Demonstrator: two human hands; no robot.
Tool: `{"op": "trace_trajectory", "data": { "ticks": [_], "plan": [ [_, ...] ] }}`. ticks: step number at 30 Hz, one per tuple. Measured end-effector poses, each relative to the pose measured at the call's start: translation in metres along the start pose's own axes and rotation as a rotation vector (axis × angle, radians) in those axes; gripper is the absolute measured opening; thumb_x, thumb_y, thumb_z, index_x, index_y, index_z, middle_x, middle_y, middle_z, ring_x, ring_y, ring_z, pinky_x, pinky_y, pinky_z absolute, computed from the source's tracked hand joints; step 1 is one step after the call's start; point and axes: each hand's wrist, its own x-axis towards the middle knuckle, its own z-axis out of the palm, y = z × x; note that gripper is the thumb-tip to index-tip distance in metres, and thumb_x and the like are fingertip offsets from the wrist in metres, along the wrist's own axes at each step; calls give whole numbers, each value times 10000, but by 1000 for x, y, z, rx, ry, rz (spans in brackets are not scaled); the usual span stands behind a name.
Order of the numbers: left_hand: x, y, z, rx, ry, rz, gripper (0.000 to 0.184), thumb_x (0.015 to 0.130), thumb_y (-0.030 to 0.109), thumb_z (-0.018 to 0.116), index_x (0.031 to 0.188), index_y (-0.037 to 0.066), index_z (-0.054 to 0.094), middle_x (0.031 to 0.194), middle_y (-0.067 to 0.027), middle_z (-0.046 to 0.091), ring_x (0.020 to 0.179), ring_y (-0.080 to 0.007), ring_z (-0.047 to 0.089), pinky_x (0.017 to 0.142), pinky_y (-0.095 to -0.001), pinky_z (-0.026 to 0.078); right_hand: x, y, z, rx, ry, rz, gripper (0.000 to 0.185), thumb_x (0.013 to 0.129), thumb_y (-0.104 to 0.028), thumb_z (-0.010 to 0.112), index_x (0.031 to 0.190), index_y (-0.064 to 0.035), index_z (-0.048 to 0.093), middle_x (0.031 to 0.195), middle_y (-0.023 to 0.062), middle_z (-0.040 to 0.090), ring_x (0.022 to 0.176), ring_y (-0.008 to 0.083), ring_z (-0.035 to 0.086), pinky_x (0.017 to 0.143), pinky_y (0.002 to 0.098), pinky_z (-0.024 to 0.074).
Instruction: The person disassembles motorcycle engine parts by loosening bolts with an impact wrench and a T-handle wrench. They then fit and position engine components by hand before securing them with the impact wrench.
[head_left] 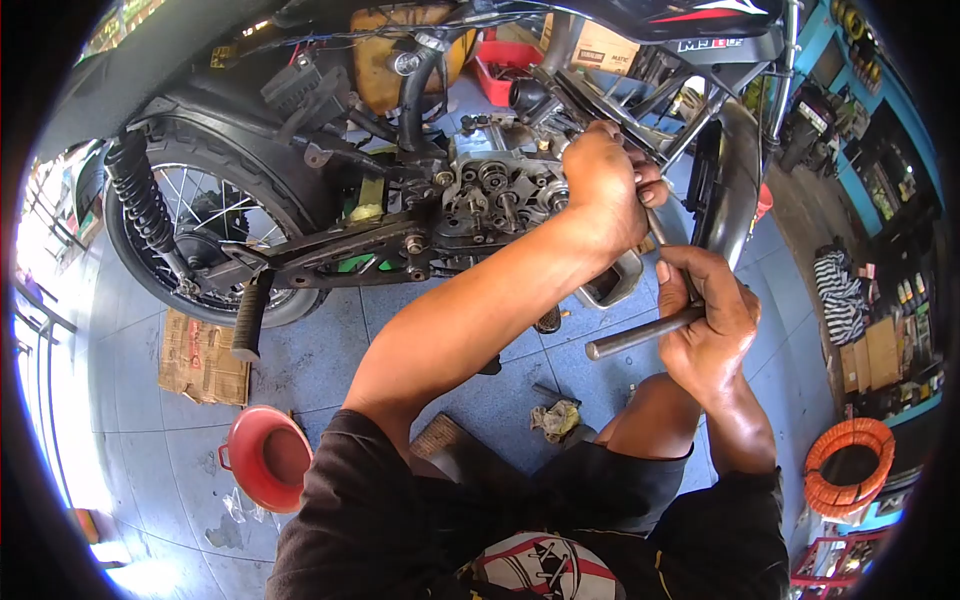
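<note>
A partly dismantled motorcycle stands before me, its engine (505,195) open with gears and shafts showing. My left hand (608,180) is closed at the right side of the engine, around a thin metal rod or tool (655,228) that slants down toward my other hand. What its fingertips touch on the engine is hidden. My right hand (708,310) is wrapped round a thick grey metal bar (640,334), whose blunt end points left. Its thumb and index finger are near the lower end of the thin rod. Just below the engine is a metal tray-like part (612,282).
The rear wheel (215,225) and a footpeg (250,318) are at left. A red basin (268,458), flattened cardboard (203,358) and a crumpled cloth (555,420) lie on the tiles. The exhaust pipe (736,190) rises at right; an orange coil (850,466) is farther right.
</note>
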Motion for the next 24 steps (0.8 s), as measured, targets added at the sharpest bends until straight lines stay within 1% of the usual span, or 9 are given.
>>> {"op": "trace_trajectory", "data": {
  "ticks": [1, 3, 7, 10, 12, 15, 16, 21, 24],
  "plan": [
    [0, 1, -1, 7, 8, -9, 137, 927, 139, 370, 792, 129, 352, 635, 6, 294, 457, -91, 279, 400, -253, 213, -1, -3, 2, -2, 2, 6, 133, 836, 59, 653, 956, 9, 623, 656, 66, 602, 583, 73, 565, 541, 226, 427],
    [0, 0, -3, 8, 3, -11, 135, 932, 142, 373, 799, 136, 351, 627, 18, 286, 454, -87, 277, 399, -254, 206, -4, -9, 5, 80, 55, 194, 136, 789, -8, 680, 912, -41, 636, 725, 129, 660, 575, 279, 648, 544, 333, 490],
    [2, 2, -4, 11, -8, 3, 147, 932, 140, 374, 786, 146, 355, 616, 22, 288, 456, -86, 275, 410, -251, 213, -3, -9, 10, 104, 110, 161, 123, 794, -12, 677, 904, -31, 627, 721, 125, 653, 567, 261, 641, 527, 329, 475],
    [2, 1, -3, -25, -8, 26, 139, 926, 146, 379, 789, 140, 357, 621, 14, 287, 457, -92, 276, 415, -255, 225, 12, -19, -8, 54, -56, 178, 124, 796, -29, 688, 898, -34, 619, 708, 121, 641, 577, 244, 639, 515, 319, 460],
    [-1, 2, 3, -22, 18, 59, 137, 917, 157, 375, 783, 132, 357, 621, 10, 287, 454, -98, 274, 416, -260, 234, 28, -22, -22, 148, -329, 91, 110, 791, -51, 705, 816, -40, 598, 647, 107, 587, 505, 223, 568, 475, 316, 415],
    [7, 4, 5, -14, 20, 66, 146, 905, 163, 371, 766, 122, 354, 624, 6, 293, 449, -106, 274, 416, -261, 242, 31, -22, -31, 15, -414, 55, 201, 779, -73, 726, 705, -34, 543, 567, 93, 505, 433, 209, 457, 439, 329, 364],
    [8, 5, 6, -3, 29, 55, 158, 903, 162, 366, 752, 119, 350, 618, 4, 294, 444, -108, 270, 416, -259, 243, 27, -24, -22, 13, -328, 95, 289, 780, -90, 728, 638, -25, 484, 519, 82, 442, 416, 199, 358, 420, 337, 322],
    [11, 4, -2, 33, 39, 25, 209, 903, 152, 361, 699, 116, 335, 590, 3, 283, 415, -107, 263, 402, -261, 237, 11, -23, -12, 100, -305, 203, 286, 799, -72, 687, 634, -18, 459, 505, 80, 423, 438, 164, 344, 426, 315, 328],
    [11, 6, -28, -66, -219, 32, 190, 935, 161, 369, 769, 81, 417, 616, -23, 386, 447, -133, 362, 426, -285, 316, 10, -24, -9, 185, -277, 245, 282, 794, -54, 668, 622, -19, 447, 506, 89, 416, 451, 145, 353, 432, 310, 337]
  ]
}}
